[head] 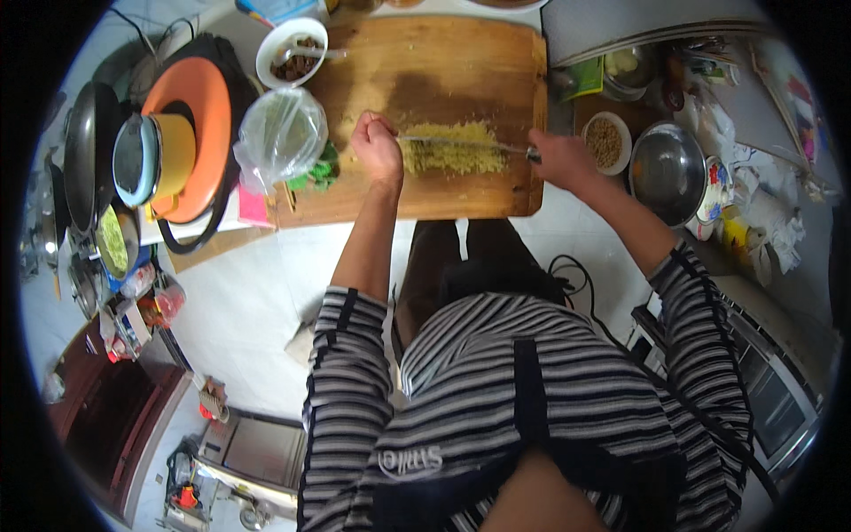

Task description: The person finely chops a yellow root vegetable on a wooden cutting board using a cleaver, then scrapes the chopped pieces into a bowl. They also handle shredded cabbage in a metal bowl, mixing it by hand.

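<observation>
A wooden cutting board (pixel 459 66) lies before me with a heap of finely chopped yellow food (pixel 452 159) on it. Across the heap stretches a knife (pixel 459 141), its blade seen nearly edge-on. My right hand (pixel 565 159) is closed around the knife's handle at the heap's right. At the far end of the blade, my left hand (pixel 377 147) has its fingers closed on the blade's tip. Green leaves (pixel 324 169) lie on the board's left part, beside a bowl covered with clear plastic (pixel 282 130).
A white bowl of brown pieces (pixel 292 53) with a spoon stands at the upper left. An orange basin (pixel 213 120) and a yellow pot (pixel 176 156) are farther left. To the right are a bowl of peanuts or beans (pixel 605 143) and a steel bowl (pixel 668 174).
</observation>
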`<state>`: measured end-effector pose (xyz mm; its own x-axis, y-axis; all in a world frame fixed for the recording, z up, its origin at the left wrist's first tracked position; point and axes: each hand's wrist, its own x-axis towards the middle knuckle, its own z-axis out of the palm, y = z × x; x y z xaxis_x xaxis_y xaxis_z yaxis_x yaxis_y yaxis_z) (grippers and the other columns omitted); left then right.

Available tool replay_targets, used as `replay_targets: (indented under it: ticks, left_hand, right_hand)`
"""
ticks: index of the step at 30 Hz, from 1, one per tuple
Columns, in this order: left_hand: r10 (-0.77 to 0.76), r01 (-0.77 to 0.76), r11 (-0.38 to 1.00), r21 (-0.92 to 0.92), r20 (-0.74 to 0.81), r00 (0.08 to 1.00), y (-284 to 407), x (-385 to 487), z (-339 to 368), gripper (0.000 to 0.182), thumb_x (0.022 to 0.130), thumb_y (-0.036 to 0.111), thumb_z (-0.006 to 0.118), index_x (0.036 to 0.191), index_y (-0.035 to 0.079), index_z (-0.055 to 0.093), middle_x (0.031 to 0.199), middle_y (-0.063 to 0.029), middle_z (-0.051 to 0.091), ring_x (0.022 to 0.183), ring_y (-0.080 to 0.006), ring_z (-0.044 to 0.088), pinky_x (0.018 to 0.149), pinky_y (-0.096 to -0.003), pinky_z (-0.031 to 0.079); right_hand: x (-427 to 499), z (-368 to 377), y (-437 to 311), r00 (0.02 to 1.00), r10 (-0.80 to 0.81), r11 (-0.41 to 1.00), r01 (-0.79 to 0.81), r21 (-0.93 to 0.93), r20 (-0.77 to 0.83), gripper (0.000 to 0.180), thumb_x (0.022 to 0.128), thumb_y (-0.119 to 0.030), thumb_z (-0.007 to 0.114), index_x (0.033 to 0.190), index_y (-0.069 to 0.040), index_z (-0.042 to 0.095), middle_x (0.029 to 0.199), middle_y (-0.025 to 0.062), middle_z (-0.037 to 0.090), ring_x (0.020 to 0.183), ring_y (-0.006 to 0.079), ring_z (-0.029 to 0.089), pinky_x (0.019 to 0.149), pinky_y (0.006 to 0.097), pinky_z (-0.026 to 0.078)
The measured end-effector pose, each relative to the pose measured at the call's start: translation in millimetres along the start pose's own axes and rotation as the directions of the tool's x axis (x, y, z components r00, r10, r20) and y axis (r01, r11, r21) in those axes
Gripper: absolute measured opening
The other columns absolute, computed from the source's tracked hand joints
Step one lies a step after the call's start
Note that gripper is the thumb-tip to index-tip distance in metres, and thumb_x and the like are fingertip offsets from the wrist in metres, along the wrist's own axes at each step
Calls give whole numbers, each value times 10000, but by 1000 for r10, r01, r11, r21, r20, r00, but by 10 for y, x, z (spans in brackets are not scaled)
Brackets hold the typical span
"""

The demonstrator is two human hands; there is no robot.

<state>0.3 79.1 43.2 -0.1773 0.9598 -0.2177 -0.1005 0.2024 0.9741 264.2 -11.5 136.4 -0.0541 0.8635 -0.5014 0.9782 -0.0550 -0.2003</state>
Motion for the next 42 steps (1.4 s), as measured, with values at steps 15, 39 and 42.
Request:
replay_targets:
  ticks: [15, 39, 42]
  left_hand:
    - [16, -28, 997, 69, 173, 985, 197, 286, 329, 220, 797, 33, 412, 608, 42, 524, 579, -3, 481, 572, -99, 429, 539, -244, 354]
    - [-32, -92, 987, 133, 719, 694, -34, 922, 423, 214, 772, 42, 397, 616, 52, 544, 575, -16, 495, 563, -100, 457, 525, -250, 361]
    - [-126, -59, 972, 227, 717, 686, -28, 934, 376, 210, 771, 43, 393, 621, 43, 539, 575, -25, 494, 565, -111, 458, 529, -257, 365]
  right_hand:
    - [-282, 205, 74, 985, 155, 974, -138, 180, -79, 306, 837, -327, 629, 963, -64, 537, 811, 164, 650, 785, 378, 625, 664, 483, 478]
    - [-644, 698, -1288, 839, 543, 785, -516, 342, 20, 294, 860, -274, 588, 1010, -40, 493, 788, 193, 653, 767, 377, 645, 666, 494, 491]
    - [-658, 739, -1389, 833, 554, 777, -523, 351, 15, 291, 859, -275, 591, 992, -38, 486, 778, 196, 648, 759, 375, 644, 642, 489, 492]
